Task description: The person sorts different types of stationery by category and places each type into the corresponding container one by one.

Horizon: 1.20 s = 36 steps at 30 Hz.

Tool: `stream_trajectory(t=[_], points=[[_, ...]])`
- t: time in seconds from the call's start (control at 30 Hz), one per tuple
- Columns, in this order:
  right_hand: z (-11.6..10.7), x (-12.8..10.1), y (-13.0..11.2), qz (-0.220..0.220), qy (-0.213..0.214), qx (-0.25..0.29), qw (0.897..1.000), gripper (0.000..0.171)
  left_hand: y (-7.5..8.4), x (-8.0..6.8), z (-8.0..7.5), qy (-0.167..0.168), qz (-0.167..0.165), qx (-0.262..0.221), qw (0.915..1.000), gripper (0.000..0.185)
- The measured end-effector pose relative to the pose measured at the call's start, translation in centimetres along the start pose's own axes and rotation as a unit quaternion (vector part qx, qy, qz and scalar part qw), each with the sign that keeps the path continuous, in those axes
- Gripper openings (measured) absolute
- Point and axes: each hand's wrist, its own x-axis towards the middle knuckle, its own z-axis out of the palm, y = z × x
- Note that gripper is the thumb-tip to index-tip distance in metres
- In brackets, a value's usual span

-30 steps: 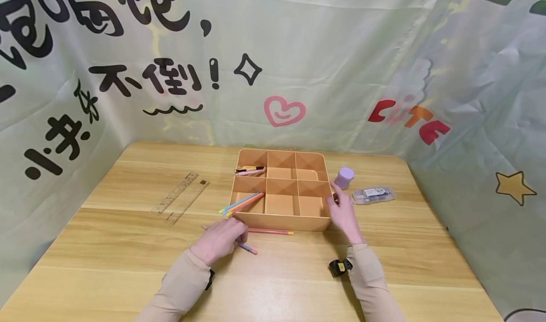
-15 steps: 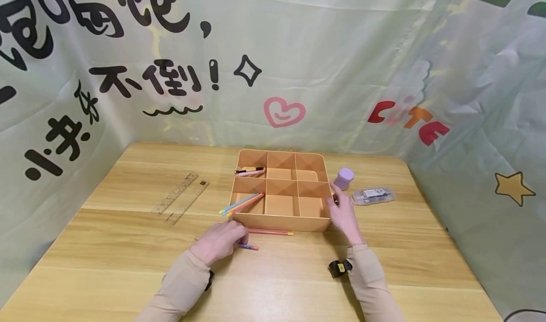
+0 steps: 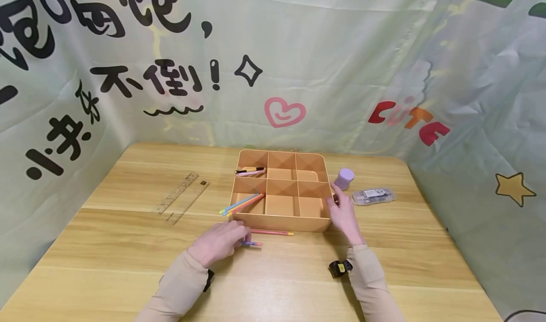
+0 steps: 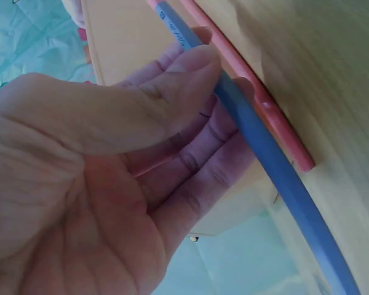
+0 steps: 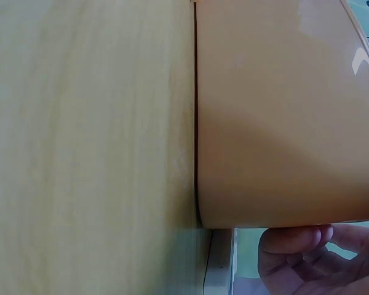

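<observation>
My left hand (image 3: 219, 241) pinches a blue pencil (image 4: 255, 132) between thumb and fingers, just in front of the orange six-compartment organizer box (image 3: 281, 224). The pencil's pink end (image 3: 258, 244) sticks out to the right of the fingers. Close behind it, a red pencil (image 3: 273, 232) lies on the table along the box's front wall. My right hand (image 3: 343, 216) holds the box at its right wall, thumb by the rim and curled fingers (image 5: 289, 239) outside. Several coloured pencils (image 3: 243, 204) lean in the front left compartment; pens (image 3: 250, 171) lie in the back left one.
Two clear rulers (image 3: 177, 193) lie on the table to the left of the box. To its right stand a small purple container (image 3: 344, 178) and a clear plastic pack (image 3: 373, 195). A printed curtain (image 3: 239, 123) rises behind the table's back edge.
The blue pencil has come up from slanting to nearly level, its pink end moving slightly right and away from me. My left hand has shifted a little right; the right hand stays put.
</observation>
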Motion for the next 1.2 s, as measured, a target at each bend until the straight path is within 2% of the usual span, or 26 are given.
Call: stream_trajectory(t=[0.1, 0.27, 0.43, 0.57, 0.7, 0.83, 1.0, 1.13, 1.2], points=[[0.0, 0.0, 0.1, -0.002, 0.001, -0.001, 1.0, 0.049, 0.0, 0.0, -0.1, 0.016, 0.015, 0.001, 0.9998, 0.022], [0.0, 0.1, 0.2, -0.003, 0.0, -0.006, 1.0, 0.049, 0.2, 0.2, -0.3, 0.016, 0.022, -0.016, 0.9995, 0.022], [0.0, 0.0, 0.1, -0.003, -0.001, -0.004, 1.0, 0.049, 0.4, 0.6, -0.5, 0.003, 0.023, -0.036, 0.9991, 0.019], [0.0, 0.0, 0.1, -0.001, -0.002, -0.004, 1.0, 0.049, 0.5, 0.9, -0.6, -0.021, 0.019, -0.058, 0.9979, 0.018], [0.0, 0.0, 0.1, 0.0, 0.0, -0.006, 1.0, 0.048, 0.6, 1.4, -0.7, -0.032, 0.023, -0.095, 0.9947, 0.016], [0.0, 0.1, 0.1, -0.002, 0.002, -0.005, 1.0, 0.048, 0.9, 1.7, -1.2, -0.011, 0.052, -0.147, 0.9878, 0.015], [0.0, 0.1, 0.1, 0.001, 0.0, -0.003, 1.0, 0.048, 1.3, 2.1, -1.9, 0.032, 0.075, -0.206, 0.9751, 0.016], [-0.1, 0.0, 0.1, 0.005, -0.003, -0.003, 1.0, 0.049, 1.4, 2.3, -2.1, 0.087, 0.098, -0.254, 0.9582, 0.019], [-0.1, 0.0, 0.1, 0.004, -0.003, -0.003, 1.0, 0.049, 1.4, 2.4, -2.1, 0.125, 0.115, -0.258, 0.951, 0.021]])
